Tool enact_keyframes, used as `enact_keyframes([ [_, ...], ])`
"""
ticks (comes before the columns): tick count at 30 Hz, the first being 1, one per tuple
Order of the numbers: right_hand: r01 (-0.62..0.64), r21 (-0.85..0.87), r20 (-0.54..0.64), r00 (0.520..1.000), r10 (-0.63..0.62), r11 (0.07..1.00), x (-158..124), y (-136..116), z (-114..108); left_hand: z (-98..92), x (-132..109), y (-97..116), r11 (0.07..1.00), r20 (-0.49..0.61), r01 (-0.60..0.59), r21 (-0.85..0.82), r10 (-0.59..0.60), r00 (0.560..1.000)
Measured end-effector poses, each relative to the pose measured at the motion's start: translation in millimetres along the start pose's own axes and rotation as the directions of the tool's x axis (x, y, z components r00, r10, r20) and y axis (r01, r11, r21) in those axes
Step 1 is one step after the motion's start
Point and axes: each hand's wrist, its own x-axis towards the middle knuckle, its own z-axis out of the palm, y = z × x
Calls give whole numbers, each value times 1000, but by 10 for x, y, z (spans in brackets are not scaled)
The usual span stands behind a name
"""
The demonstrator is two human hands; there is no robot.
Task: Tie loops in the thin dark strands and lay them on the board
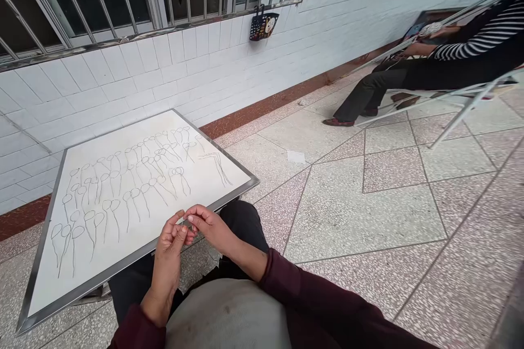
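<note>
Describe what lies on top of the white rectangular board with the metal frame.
Rows of thin looped strands with long tails lie across the white metal-framed board. At its near edge the left hand and right hand pinch a fine strand; anything beneath them is covered.

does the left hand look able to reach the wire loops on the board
Probably yes: the left hand sits at the board edge, nothing between it and the wire loops, though it is pinched against the right hand.
</note>
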Motion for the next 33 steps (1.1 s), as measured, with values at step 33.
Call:
enact_keyframes([
  [33,484,-591,345,875,-340,645,-110,-120,-435,-181,-137,223,943,217,333,-23,-320,922],
])
